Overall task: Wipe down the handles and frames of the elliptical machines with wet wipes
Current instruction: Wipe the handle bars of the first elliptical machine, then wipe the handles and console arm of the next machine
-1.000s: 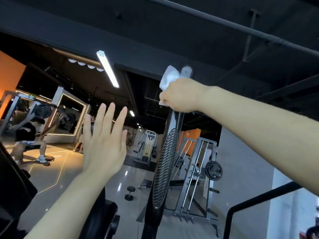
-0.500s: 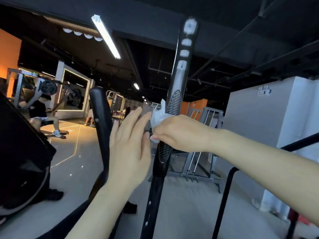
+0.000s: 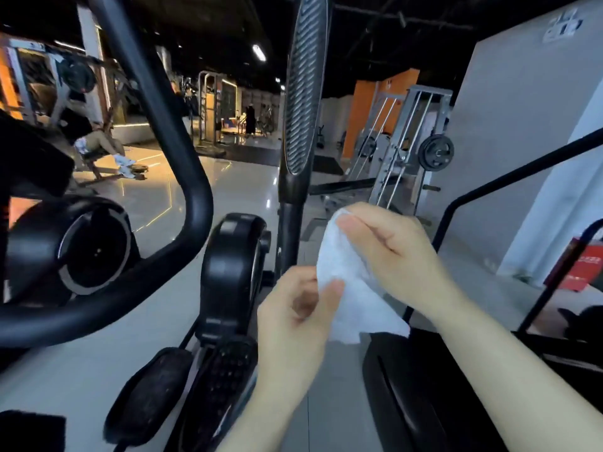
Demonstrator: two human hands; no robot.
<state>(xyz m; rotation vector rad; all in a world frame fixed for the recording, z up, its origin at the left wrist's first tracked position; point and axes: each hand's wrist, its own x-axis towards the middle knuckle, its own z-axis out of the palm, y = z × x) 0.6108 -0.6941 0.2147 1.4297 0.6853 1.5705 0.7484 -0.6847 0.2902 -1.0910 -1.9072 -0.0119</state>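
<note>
A white wet wipe [image 3: 350, 288] hangs between my two hands in front of the elliptical. My right hand [image 3: 391, 256] pinches its upper edge. My left hand [image 3: 300, 308] pinches its lower left edge between thumb and fingers. Behind them rises the black upright handle [image 3: 301, 102] with a ribbed grip, free of both hands. A second curved black handle bar [image 3: 182, 177] sweeps down on the left. The black flywheel housing [image 3: 231, 275] and the foot pedals [image 3: 182, 386] lie below.
A black railing [image 3: 509, 184] runs along the right by a grey wall [image 3: 522, 125]. A weight rack with a plate [image 3: 435, 151] stands behind. A person sits on a bench [image 3: 98, 141] at far left. A red sign [image 3: 584, 265] leans at right.
My right hand slid down the upright handle with the wipe and came off it. My left hand dropped from open in the air and took hold of the wipe. The view tilted downward.
</note>
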